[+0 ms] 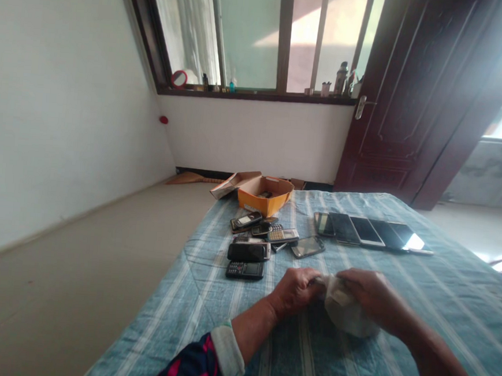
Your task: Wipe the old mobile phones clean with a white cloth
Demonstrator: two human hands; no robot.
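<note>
My right hand is closed around a pale, crumpled cloth, whose loose part hangs down over the bed cover. Facing it, my left hand has its fingers curled together against the cloth's left end. Whatever sits inside the left fist is mostly hidden, and the spot between the hands is blurred. Beyond my left hand lie a black keypad phone and a dark phone. A flat grey touchscreen phone rests apart, just past both hands.
Several old phones lie heaped before an open orange box. To the right, several smartphones are lined up side by side. A blue striped cover spreads over the bed. Behind stand a window sill and a dark red door.
</note>
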